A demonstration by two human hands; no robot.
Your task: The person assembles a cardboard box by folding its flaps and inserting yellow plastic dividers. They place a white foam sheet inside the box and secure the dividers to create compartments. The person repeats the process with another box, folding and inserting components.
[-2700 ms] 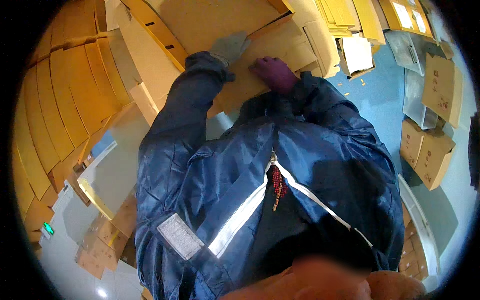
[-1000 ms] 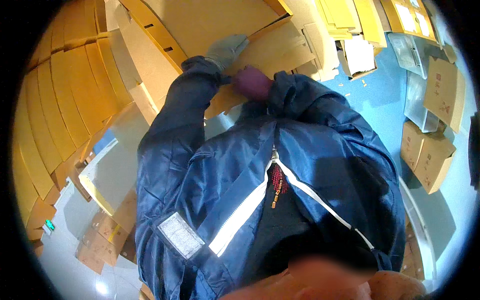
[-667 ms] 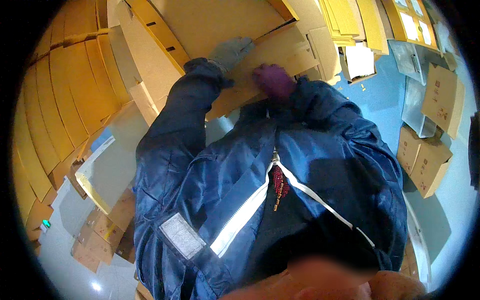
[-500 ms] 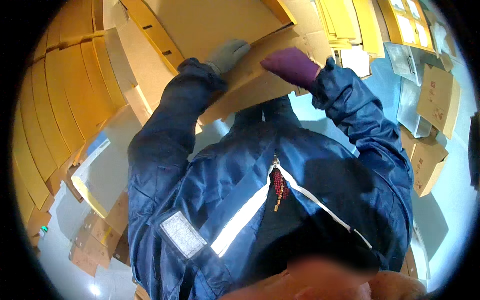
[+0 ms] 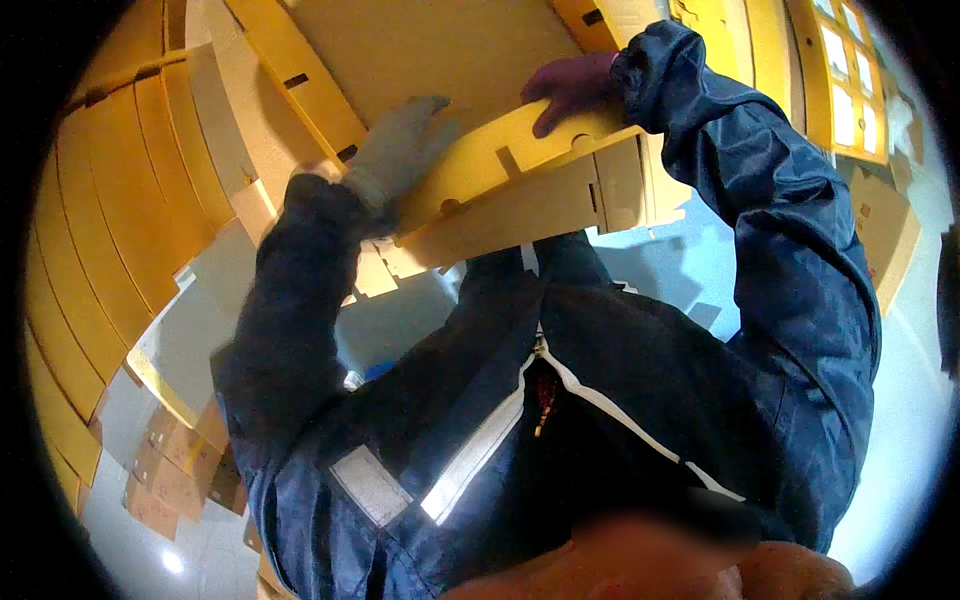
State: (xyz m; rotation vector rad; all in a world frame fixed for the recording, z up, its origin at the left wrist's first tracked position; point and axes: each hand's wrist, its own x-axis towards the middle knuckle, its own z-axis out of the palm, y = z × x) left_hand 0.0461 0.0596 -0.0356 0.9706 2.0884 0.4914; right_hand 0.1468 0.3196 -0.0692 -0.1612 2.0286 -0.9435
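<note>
Cardboard box (image 5: 530, 195), yellow and only partly folded, is held up in front of a person's chest, tilted, with one long flap raised toward the camera. Its upper flap is gripped by the right hand (image 5: 570, 88), gloved in purple, whose fingers are curled over the flap's edge beside a small round cut-out. At the box's left end the left hand (image 5: 395, 150), gloved in grey, is laid flat against the panel with fingers spread and pressed to the cardboard. Both arms are covered by the sleeves of a dark blue jacket (image 5: 620, 400), which is seen below the box with a pale reflective stripe running along its zip and a pale patch on its chest. Behind the box, a large flat sheet of yellow cardboard (image 5: 430, 50) is seen. Left of the box, more flattened yellow cartons (image 5: 110, 200) are stacked in curved rows. Right of the box, beyond the raised sleeve, brown cartons (image 5: 885, 230) are seen resting on a pale blue floor (image 5: 690, 280). Whether the box's lower end is touching the jacket cannot be told.
</note>
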